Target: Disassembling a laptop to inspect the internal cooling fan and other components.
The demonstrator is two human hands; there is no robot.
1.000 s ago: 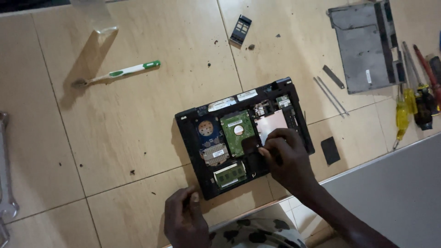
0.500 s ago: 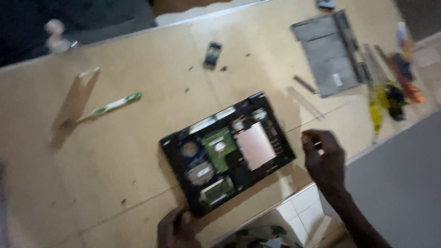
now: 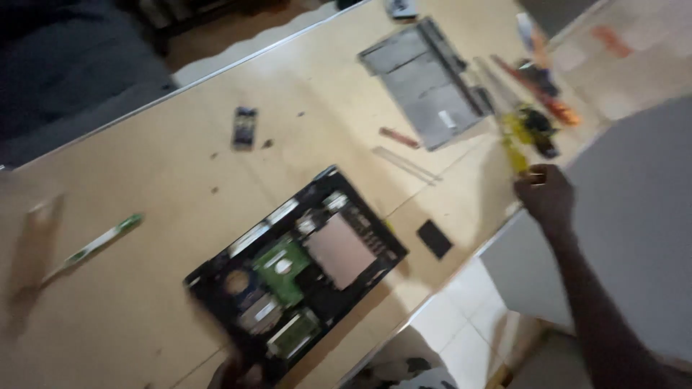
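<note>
An opened black laptop point(image 3: 295, 281) lies underside up on the wooden table, showing a silver drive plate point(image 3: 339, 248) and a green board point(image 3: 277, 266). My right hand point(image 3: 546, 196) is off to the laptop's right, at the table's edge, with its fingers curled. It sits just below a yellow-handled screwdriver point(image 3: 513, 140). Blur hides whether it holds anything small. Only a sliver of my left hand point(image 3: 234, 374) shows, at the laptop's near edge along the bottom of the view.
A grey cover panel point(image 3: 425, 83) lies at the back right beside several screwdrivers point(image 3: 544, 101). A small black square point(image 3: 435, 238), a metal strip point(image 3: 407, 164), a dark module point(image 3: 245, 127) and a green-and-white brush point(image 3: 94, 245) lie around the laptop. A grey surface point(image 3: 634, 216) is at right.
My right hand has left the laptop's inside and moved right and away to the tools at the table's edge. The view has swung, and the laptop now sits lower and left.
</note>
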